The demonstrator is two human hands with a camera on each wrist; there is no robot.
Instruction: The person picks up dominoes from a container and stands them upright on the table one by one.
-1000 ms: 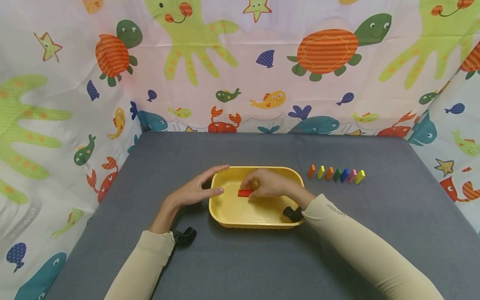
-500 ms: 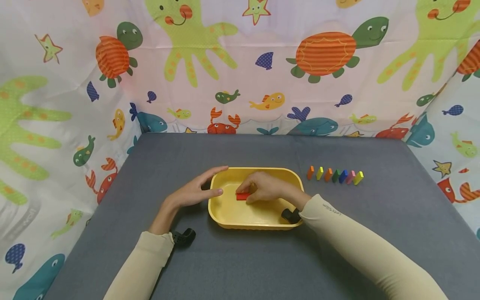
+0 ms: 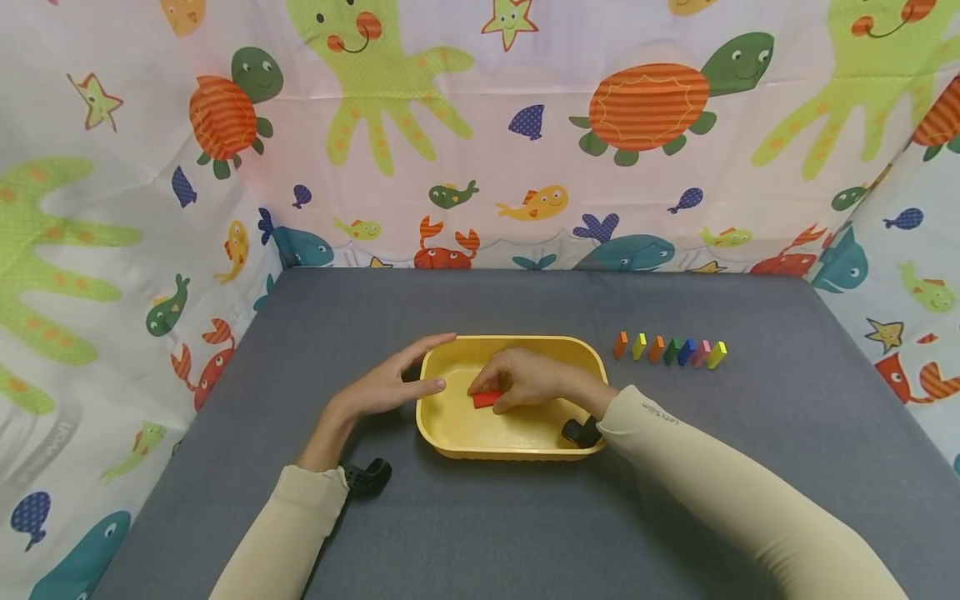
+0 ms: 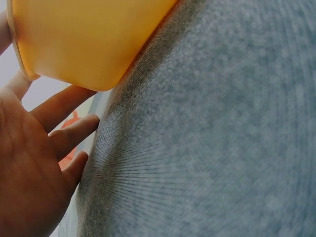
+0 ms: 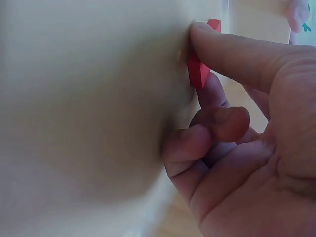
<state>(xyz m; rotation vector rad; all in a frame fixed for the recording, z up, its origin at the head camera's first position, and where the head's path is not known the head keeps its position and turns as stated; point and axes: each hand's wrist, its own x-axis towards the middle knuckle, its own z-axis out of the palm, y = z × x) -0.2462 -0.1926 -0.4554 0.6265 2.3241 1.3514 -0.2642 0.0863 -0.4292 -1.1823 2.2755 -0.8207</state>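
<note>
A yellow plastic tub (image 3: 510, 450) stands on the grey cloth. My left hand (image 3: 386, 383) rests at its left end, fingers nearly straight along the outer wall and the thumb tip over the rim. In the left wrist view, the left hand (image 4: 34, 158) has its lower fingers spread beside the tub wall (image 4: 84, 44). Inside the tub, my right hand (image 3: 528, 379) pinches a small red domino block (image 3: 483, 400) between thumb and fingers, close over the tub's floor. The right wrist view shows the red block (image 5: 198, 71) under the thumb, the other fingers curled below it.
Behind the tub to the right, several coloured domino blocks (image 3: 672, 350) stand upright in a spaced row. A printed sea-animal curtain (image 3: 480, 142) closes off the back and sides. Black wrist cameras (image 3: 367, 477) sit on both wrists.
The right hand has shifted slightly left and toward me in the tub, and the red block has turned a little between its fingers. The left hand stays put.
</note>
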